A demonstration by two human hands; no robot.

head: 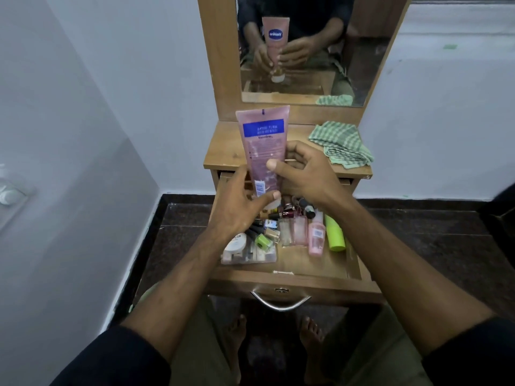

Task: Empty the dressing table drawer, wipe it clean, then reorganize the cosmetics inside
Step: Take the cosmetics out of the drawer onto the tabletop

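Pink plastic fills the middle of what we see: a lotion tube (264,151) with a blue label band, held upright with its crimped end at the top and its white cap at the bottom, above the back of the open drawer (354,263). We grip it with both hands. Our left hand (239,207) curls around the lower end, the thumb lying across the tube just above the cap, and our right hand (303,174) closes on the tube's middle from the right side, thumb pressed to its front. The two hands sit close together, one a little above the other, both clamped on the tube. Below them the drawer is pulled out and holds a crowd of cosmetics: a clear organizer box (250,254) at the front left with a round white jar (236,242) resting on it, a green nail polish bottle (263,242) beside the jar, two clear pink perfume bottles (295,231) in the middle, a pink spray bottle (316,238) lying just right of them, and a lime green bottle (334,234) along the right wall. Small dark bottles cluster further back, too jumbled for us to tell apart. A green checked cloth (341,144) lies folded on the right part of the wooden tabletop (223,151), well apart from the tube. The mirror (362,51) above reflects the tube and our hands.
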